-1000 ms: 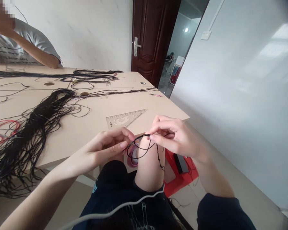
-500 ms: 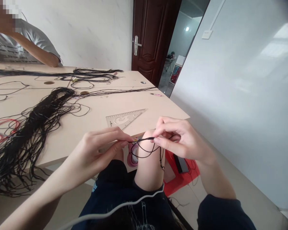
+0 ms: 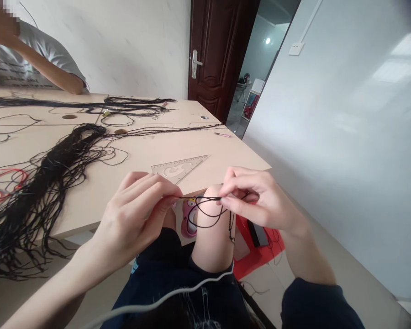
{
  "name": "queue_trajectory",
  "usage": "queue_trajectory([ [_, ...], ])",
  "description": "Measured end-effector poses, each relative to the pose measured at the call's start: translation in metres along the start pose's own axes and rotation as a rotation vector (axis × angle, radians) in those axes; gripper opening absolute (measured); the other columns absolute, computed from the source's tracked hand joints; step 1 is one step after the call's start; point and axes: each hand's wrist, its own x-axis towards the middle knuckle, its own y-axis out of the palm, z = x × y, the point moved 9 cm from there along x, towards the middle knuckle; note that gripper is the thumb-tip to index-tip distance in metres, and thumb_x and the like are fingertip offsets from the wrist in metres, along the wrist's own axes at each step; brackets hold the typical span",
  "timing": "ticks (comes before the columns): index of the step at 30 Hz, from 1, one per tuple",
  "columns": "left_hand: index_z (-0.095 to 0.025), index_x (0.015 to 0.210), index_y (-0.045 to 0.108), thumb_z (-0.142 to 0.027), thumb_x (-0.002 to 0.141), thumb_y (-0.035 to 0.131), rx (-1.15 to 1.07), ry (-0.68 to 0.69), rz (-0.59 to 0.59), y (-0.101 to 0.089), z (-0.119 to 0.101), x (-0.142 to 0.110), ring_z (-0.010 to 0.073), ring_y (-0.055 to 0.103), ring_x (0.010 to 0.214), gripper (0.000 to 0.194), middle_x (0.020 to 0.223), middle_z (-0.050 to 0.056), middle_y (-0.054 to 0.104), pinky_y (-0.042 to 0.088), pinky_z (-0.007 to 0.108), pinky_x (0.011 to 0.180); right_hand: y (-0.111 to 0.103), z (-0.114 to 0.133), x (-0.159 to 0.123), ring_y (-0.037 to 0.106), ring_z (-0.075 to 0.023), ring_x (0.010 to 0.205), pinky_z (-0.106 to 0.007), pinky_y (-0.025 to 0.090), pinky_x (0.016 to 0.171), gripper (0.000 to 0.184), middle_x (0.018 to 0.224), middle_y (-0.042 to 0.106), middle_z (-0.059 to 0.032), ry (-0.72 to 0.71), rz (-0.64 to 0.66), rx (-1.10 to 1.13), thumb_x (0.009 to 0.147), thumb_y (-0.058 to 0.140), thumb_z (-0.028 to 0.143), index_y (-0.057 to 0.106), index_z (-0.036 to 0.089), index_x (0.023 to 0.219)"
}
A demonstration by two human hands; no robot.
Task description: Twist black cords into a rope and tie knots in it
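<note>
My left hand (image 3: 137, 212) and my right hand (image 3: 256, 198) both pinch one thin black cord (image 3: 205, 208) above my knee, just off the table's near edge. The stretch of cord between my fingertips is pulled straight and level. Below it the cord hangs in loose loops, and a knotted tail dangles by my right hand. A pink tape dispenser (image 3: 188, 219) shows behind the loops, under the table edge.
A clear triangle ruler (image 3: 178, 167) lies on the beige table (image 3: 130, 183). A big bundle of black cords (image 3: 44, 183) spreads over the left, beside some red cord (image 3: 3, 178). Another person (image 3: 30, 64) sits at the far left. A red stool (image 3: 260, 251) stands on the floor; a dark door (image 3: 215, 50) is open.
My left hand has drawn away to the left, pulling the cord taut between both hands. The hanging loops have shrunk a little.
</note>
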Motion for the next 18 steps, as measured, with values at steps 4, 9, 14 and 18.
queue_trajectory([
  [4,-0.019,0.074,0.05,-0.006,0.078,0.051,0.128,0.022,-0.064,-0.005,-0.0022,-0.0007,0.009,0.045,0.053,0.014,0.062,-0.005,0.054,0.036,0.029,0.063,0.0016,0.0009,0.0015,0.034,-0.0003,0.047,-0.014,0.025,0.036,0.007,0.066,0.044,0.0028,0.011,0.018,0.027,0.073,0.057,0.006,0.062,0.009,0.068],
  [9,-0.019,0.074,0.052,-0.007,0.076,0.054,0.099,0.002,-0.066,-0.0089,-0.001,-0.0029,0.009,0.046,0.052,0.013,0.061,-0.005,0.054,0.037,0.03,0.064,0.0024,0.0015,0.0026,0.035,-0.0003,0.047,-0.014,0.025,0.037,0.008,0.065,0.044,0.0032,0.011,0.029,0.046,0.072,0.058,0.005,0.063,0.009,0.067],
  [14,-0.018,0.079,0.052,-0.006,0.077,0.051,-0.15,-0.053,0.064,-0.0006,0.0024,-0.0024,0.009,0.051,0.058,0.012,0.064,-0.003,0.055,0.04,0.027,0.064,-0.0016,0.0012,0.0006,0.034,0.0003,0.046,-0.014,0.025,0.036,0.007,0.065,0.044,0.0038,-0.002,-0.004,0.036,0.072,0.058,0.007,0.063,0.008,0.068],
  [18,-0.02,0.076,0.052,-0.007,0.077,0.051,0.008,0.006,0.008,-0.0031,0.0004,-0.003,0.0087,0.048,0.052,0.012,0.061,-0.005,0.055,0.038,0.029,0.065,0.0002,0.0006,0.0008,0.034,0.0003,0.046,-0.014,0.025,0.036,0.007,0.065,0.044,0.0034,0.014,0.013,0.022,0.072,0.058,0.006,0.063,0.008,0.068],
])
